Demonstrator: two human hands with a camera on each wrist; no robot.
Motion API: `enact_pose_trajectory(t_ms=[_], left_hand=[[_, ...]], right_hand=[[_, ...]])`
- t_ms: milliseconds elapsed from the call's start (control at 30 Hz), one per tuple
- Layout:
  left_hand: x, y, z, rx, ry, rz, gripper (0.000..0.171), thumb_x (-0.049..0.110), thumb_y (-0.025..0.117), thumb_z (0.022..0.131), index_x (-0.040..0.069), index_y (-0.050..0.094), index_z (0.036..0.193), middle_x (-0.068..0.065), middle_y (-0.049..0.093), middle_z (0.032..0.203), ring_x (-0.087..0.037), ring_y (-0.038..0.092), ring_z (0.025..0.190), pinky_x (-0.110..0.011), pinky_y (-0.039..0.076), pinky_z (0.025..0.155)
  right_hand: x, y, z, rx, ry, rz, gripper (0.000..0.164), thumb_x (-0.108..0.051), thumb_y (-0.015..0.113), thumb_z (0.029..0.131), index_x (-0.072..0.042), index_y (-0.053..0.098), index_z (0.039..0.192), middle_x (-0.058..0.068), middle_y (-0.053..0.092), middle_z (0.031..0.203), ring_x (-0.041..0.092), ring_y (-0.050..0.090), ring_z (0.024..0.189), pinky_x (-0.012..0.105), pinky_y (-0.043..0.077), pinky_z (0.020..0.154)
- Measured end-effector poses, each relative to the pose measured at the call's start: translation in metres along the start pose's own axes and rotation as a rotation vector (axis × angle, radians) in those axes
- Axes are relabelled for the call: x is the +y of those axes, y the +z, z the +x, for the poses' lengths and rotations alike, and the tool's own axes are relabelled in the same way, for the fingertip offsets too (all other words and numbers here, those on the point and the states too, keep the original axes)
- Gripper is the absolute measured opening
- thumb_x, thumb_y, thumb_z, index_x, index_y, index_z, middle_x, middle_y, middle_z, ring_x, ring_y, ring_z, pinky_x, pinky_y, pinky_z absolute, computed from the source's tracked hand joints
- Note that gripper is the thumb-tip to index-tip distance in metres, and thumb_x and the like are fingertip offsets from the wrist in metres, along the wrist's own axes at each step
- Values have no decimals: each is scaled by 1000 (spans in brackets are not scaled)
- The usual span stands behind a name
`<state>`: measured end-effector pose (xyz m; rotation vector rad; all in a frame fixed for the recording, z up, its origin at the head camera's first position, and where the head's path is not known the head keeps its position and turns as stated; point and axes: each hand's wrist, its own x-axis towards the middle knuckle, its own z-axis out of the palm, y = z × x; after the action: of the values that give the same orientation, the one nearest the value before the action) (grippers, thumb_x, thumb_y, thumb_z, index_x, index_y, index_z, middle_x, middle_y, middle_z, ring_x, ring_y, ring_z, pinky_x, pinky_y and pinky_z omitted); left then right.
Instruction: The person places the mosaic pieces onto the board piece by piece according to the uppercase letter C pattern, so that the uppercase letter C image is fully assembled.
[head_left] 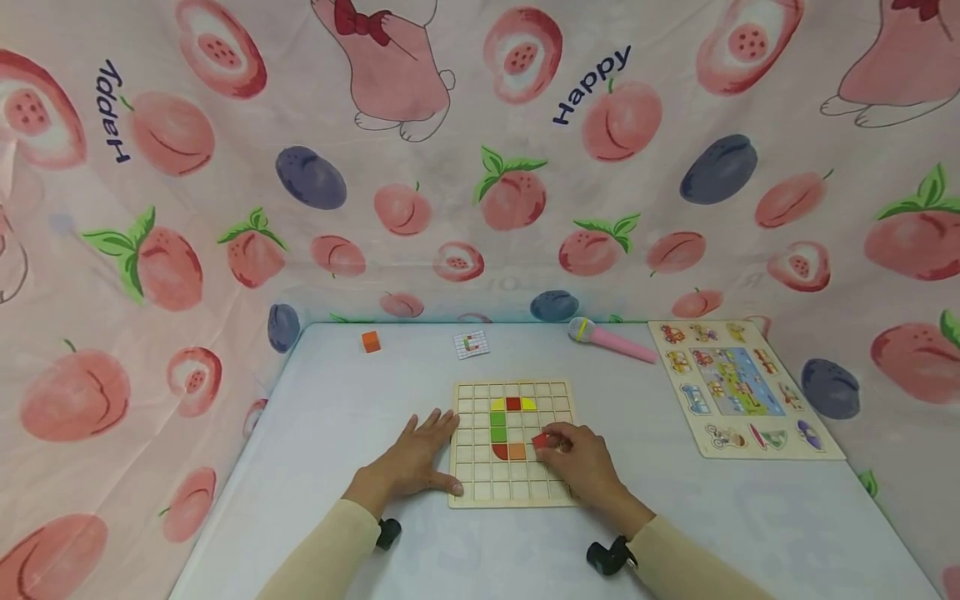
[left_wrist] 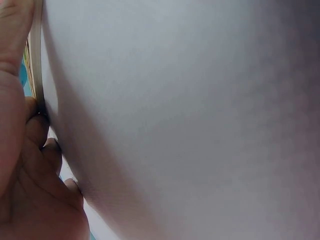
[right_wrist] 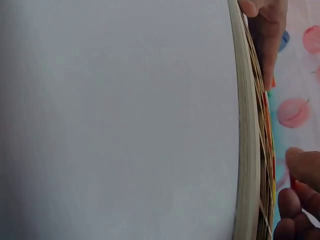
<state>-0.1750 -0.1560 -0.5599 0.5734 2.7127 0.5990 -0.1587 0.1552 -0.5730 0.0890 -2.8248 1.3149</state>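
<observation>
A square wooden grid board lies on the table, with coloured pieces set in some cells: yellow corner pieces and a dark red square on top, green squares down the left, a red rounded piece and an orange square below. My left hand rests with fingers spread at the board's left edge, thumb at its lower left corner. Between thumb and fingers my right hand pinches a red piece over the board's right part. In the right wrist view the right fingertips show beyond the board's edge.
Behind the board lie an orange cube, a small pattern card and a pink toy microphone. A picture puzzle board lies at the right of the white table. A fruit-print cloth hangs behind.
</observation>
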Motion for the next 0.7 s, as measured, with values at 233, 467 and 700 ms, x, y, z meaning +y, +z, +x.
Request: enact_pose_trajectory(t_ms=[233,467,700], left_hand=[[-1,0,0,-4,-2,11,122,61,88,74,14,28,168,-4,22,177,-26,11,166,-53,2,136],[-2,2,1,-4,-2,11,122,62,88,74,14,28,168,-4,22,177,-26,10,166,-53,2,136],[-3,2,1,8,10,2,122,62,88,73,12,29,168,-5,24,176,-27,11,166,-54,2,136]], right_hand=[[-4,9,-1,-11,-77,-194,29,-24,91,83,-15,78,107,-7,72,91,15,59,92,40,39,88],[-4,10,0,4,-85,-222,28,-27,91,82,-15,78,104,-7,72,90,15,60,91,38,39,84],[-2,10,1,6,-79,-214,26,-26,90,83,-16,80,105,-7,73,91,14,60,92,39,40,88]])
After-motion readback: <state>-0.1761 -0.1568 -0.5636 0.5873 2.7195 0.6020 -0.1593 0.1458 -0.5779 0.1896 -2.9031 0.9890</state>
